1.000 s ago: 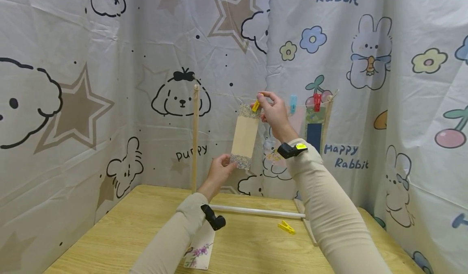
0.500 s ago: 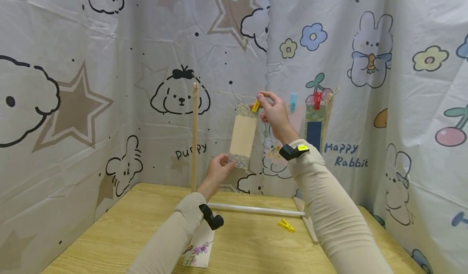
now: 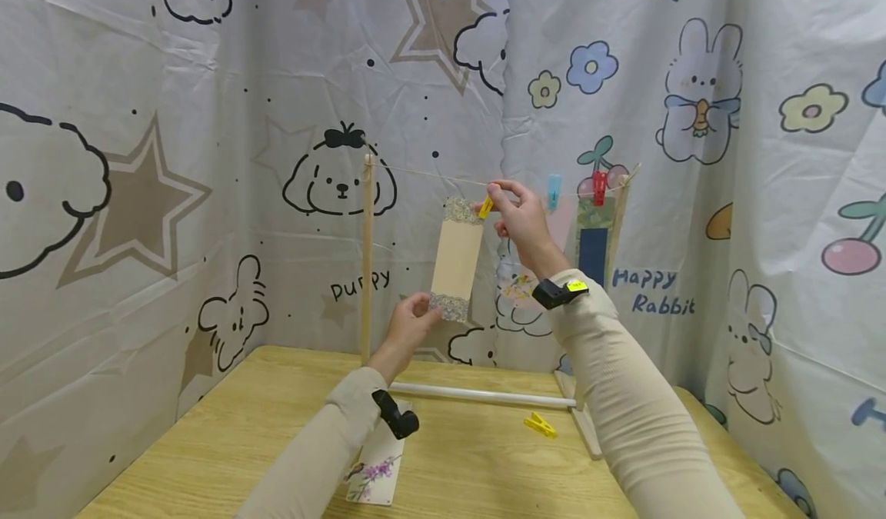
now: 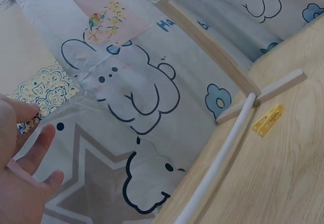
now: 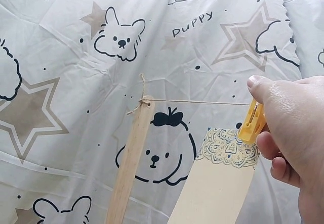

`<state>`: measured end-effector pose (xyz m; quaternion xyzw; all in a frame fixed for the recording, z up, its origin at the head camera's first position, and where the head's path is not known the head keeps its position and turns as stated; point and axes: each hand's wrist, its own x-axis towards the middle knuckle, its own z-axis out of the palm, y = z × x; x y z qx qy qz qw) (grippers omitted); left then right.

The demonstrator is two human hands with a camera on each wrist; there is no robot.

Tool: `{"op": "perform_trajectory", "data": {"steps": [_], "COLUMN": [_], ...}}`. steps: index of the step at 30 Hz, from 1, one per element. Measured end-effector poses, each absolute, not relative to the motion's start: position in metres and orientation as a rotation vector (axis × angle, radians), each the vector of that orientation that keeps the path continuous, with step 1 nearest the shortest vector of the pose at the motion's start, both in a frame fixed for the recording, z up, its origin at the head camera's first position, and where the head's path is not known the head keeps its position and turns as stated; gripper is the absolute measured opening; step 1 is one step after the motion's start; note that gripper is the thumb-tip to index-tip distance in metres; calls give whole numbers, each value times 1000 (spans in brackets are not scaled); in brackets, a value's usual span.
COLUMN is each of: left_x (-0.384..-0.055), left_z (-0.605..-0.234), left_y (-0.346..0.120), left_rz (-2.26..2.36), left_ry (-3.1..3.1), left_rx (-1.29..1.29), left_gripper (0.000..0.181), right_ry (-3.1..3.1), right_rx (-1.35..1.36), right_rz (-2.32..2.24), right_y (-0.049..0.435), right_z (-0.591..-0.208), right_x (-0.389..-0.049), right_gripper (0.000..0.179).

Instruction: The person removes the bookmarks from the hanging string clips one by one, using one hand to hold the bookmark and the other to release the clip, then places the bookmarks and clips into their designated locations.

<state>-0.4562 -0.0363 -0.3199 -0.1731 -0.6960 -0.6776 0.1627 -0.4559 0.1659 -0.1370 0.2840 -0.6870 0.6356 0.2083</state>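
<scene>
Pinching the lace-ended card (image 3: pixel 457 259) by its lower left corner, the left grip (image 3: pixel 407 328) has thumb and finger closed on it, other fingers loose. The right grip (image 3: pixel 522 223) has a yellow clip (image 5: pixel 251 124) squeezed between thumb and fingers at the card's top right corner; can't tell if the clip's actually biting the card. Card's up in the air above the table (image 3: pixel 477 457), top edge just under the string (image 3: pixel 429 174). Imo the risk is the clip catching string but no card, or just a sliver of corner since it's so far to one side, and then the card drops or hangs crooked. Long axis is near vertical in the head view, top leaning a bit right, bottom end pointing down and slightly left.
</scene>
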Motion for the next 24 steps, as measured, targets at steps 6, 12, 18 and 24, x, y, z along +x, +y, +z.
{"op": "perform_trajectory", "data": {"steps": [6, 12, 18, 24], "left_x": [-456, -456, -452, -451], "left_z": [-323, -327, -330, -333], "left_y": [-38, -40, -40, -41], "left_rz": [-1935, -1941, -1948, -1930], "left_ry": [-1980, -2011, -2021, -2004], "left_rx": [-483, -468, -475, -489], "left_gripper": [26, 33, 34, 31], "right_ry": [-1894, -1927, -1937, -1947], "right_rx": [793, 789, 789, 777], "right_rz": [1800, 1763, 1742, 1746], "right_y": [168, 171, 174, 174], "right_z": [-142, -146, -150, -155], "right_x": [-456, -456, -457, -458], "right_gripper": [43, 45, 44, 42]}}
